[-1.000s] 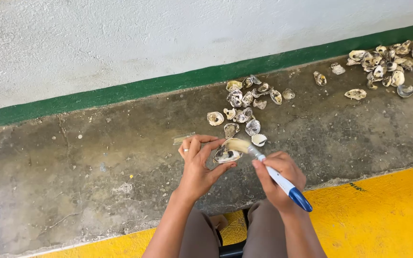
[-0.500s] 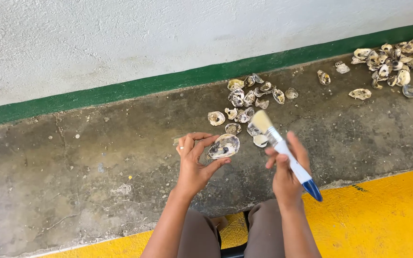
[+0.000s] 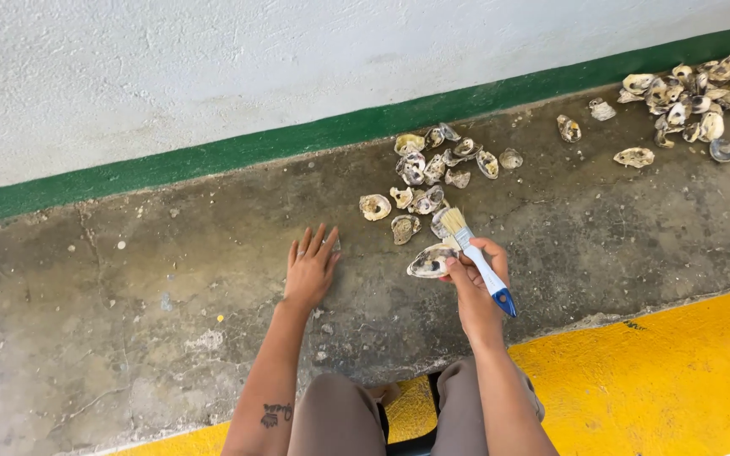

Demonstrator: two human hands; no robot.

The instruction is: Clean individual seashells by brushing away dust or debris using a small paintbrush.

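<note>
The left hand (image 3: pixel 313 268) is lying flat on the concrete floor (image 3: pixel 128 295), fingers spread, holding nothing. The right hand (image 3: pixel 473 283) is gripping a brush (image 3: pixel 475 257) and a shell (image 3: pixel 433 261) just above the floor, near the shell pile (image 3: pixel 433 173); its fingers are partly hiding the shell's edge.

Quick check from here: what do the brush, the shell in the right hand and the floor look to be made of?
Brush: pale, straw-coloured bristles, natural or synthetic I cannot tell; smooth white handle with a blue end, probably plastic. Shell, held with it in the right hand: rough chalky grey outside, paler inside, like oyster shell. Floor: bare, mottled, cracked concrete, matte; the yellow strip looks painted.
</note>
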